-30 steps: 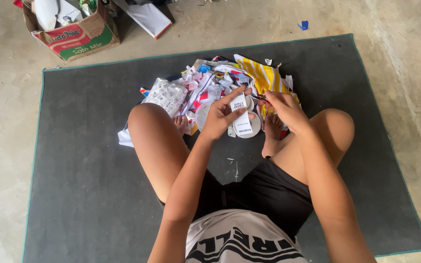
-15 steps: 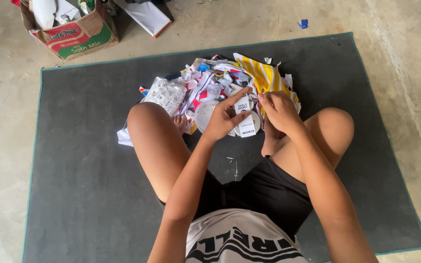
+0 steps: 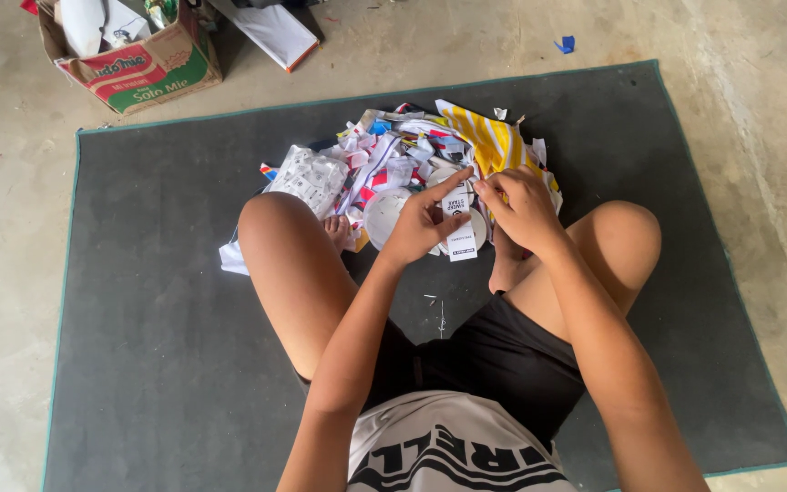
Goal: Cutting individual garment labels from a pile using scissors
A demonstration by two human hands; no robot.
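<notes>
Both hands pinch a paper strip over a scrap heap

Above the grey mat (image 3: 157, 301), between the person's bent knees, the left hand (image 3: 421, 228) and right hand (image 3: 523, 208) meet over a pile of torn paper scraps (image 3: 384, 164). Left thumb and forefinger close on a white printed strip (image 3: 459, 226), which hangs down over a round white lid (image 3: 383, 215); the right fingertips nip its upper edge. An open cardboard box (image 3: 138, 68) sits well apart on the concrete floor (image 3: 758, 109)

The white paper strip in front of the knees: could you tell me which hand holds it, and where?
Both: the left hand and right hand pinch the white paper strip at its upper end.
</notes>
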